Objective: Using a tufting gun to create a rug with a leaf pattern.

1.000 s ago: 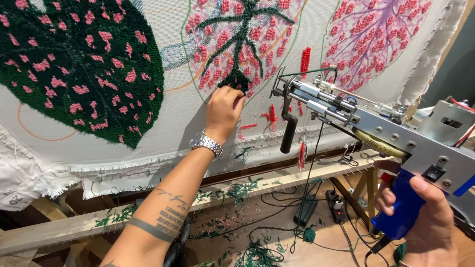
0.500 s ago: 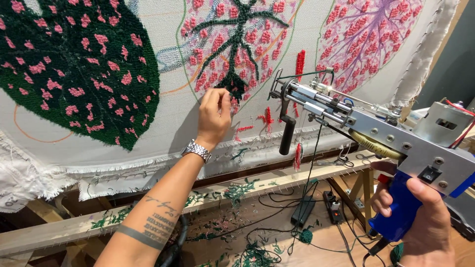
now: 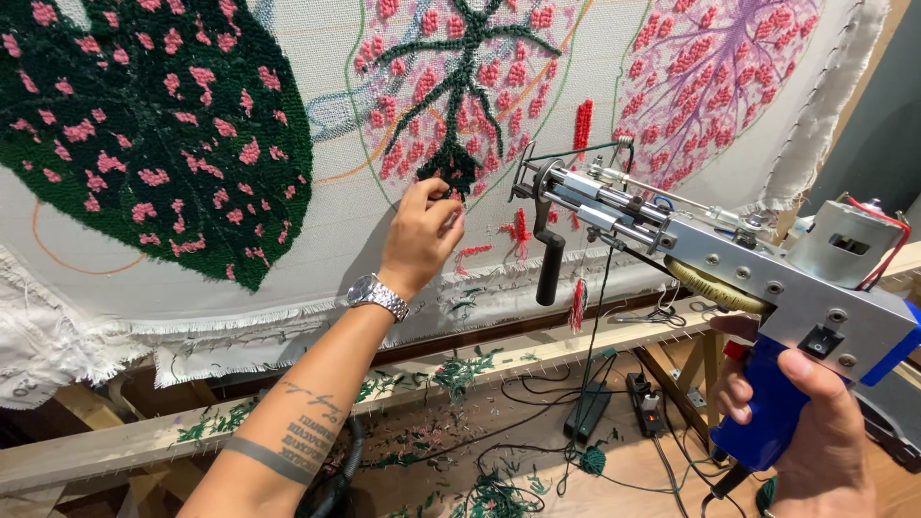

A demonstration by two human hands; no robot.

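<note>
We see one stretched backing cloth on a wooden frame, and on it three tufted leaves: one dark green leaf with pink spots at the left, one pink leaf with dark green veins in the middle, and one pale purple and pink leaf at the right. Our left hand is raised to the cloth at the lower tip of the middle leaf, its fingers curled and the thumb and forefinger pinched together on the dark green yarn there; a metal watch sits on that wrist. Our right hand is wrapped tight about the blue grip of one tufting gun, fingers pressed together around it. The gun is held clear of the cloth, its needle end pointing left towards the left hand, just beside it but apart. Below, on the floor, lie green yarn scraps and one power strip among black cables.
</note>
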